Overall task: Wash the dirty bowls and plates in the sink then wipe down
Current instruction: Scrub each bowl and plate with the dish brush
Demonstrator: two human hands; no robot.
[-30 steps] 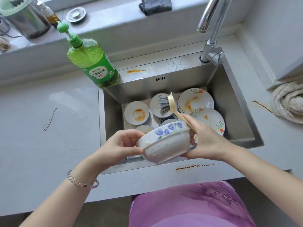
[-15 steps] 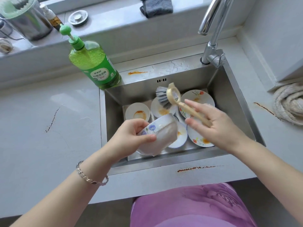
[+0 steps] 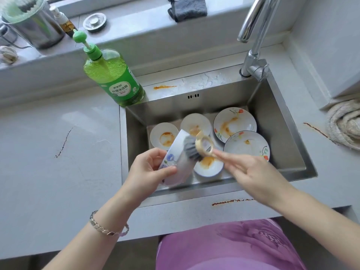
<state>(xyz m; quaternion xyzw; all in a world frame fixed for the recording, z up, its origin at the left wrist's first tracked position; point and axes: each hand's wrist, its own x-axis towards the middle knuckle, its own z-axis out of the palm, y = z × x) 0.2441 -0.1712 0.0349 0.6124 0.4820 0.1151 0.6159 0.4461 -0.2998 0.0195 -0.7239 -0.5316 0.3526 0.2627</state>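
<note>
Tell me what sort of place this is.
A home kitchen, most likely: a steel sink with a tap, stained plates lying in it, and a bottle of dish soap beside it.

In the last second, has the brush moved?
Yes. The brush has come toward the person, away from the sink's back wall; its bristles now sit in the bowl the left hand holds.

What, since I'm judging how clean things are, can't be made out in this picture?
Head view:
- bowl interior: motion-blurred, partly behind the brush head.
- brush handle: motion-blurred, under the right hand.
- faucet spout: cut off by the top edge.
- sink drain: hidden beneath the dishes.
</note>
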